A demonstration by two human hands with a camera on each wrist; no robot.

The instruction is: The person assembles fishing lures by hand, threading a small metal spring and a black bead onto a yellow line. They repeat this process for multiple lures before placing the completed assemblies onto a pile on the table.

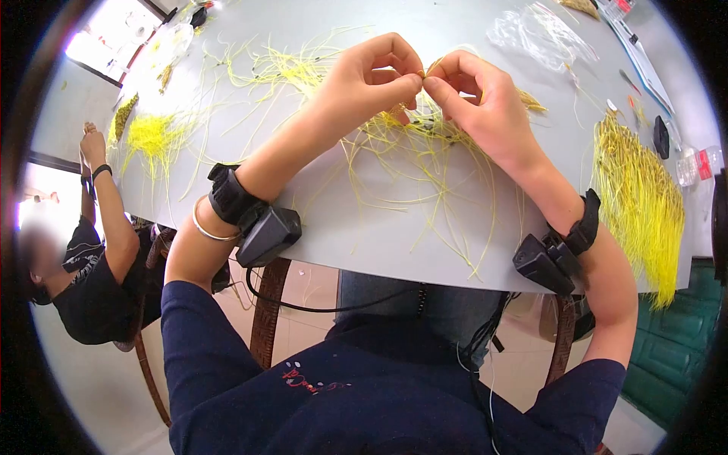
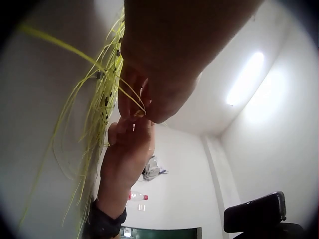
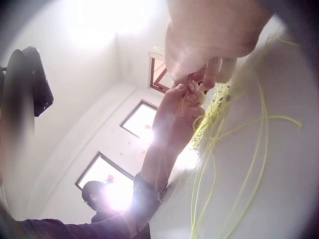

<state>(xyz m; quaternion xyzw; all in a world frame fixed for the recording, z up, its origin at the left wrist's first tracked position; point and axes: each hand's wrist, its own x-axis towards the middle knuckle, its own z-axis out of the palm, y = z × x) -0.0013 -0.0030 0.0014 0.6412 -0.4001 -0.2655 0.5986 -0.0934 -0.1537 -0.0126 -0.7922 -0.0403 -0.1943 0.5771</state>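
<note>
- The table (image 1: 572, 148) gives a smooth grey surface; its near edge curves close in front of the person. Bare patches lie between the right forearm and the yellow fringe, and along the near edge left of the middle.
- The yellow fringe (image 1: 637, 205) lies at the table's right side, its tips seeming to hang past the edge. It looks limp and light, best lifted by the gold-toned upper band, since the tails would likely tangle.
- The loose yellow strands (image 1: 440, 133) sprawl under and beyond the hands, some tails running close to the near edge. They look thin, springy and easily snagged; sliding a hand sideways could drag several.
- The left hand (image 1: 364, 80) and right hand (image 1: 489, 98) meet above the strands, thumbs and fingertips pinched narrowly together.
- The small gold-coloured piece (image 2: 139, 114) sits at those touching fingertips, with a yellow strand looping from it. It should weigh almost nothing and may slip or bend, so a light pinch at its end suits; its exact form is hidden.
- Tiny dark bits (image 2: 106, 101) dot the loose strands, offering little to grip.
</note>
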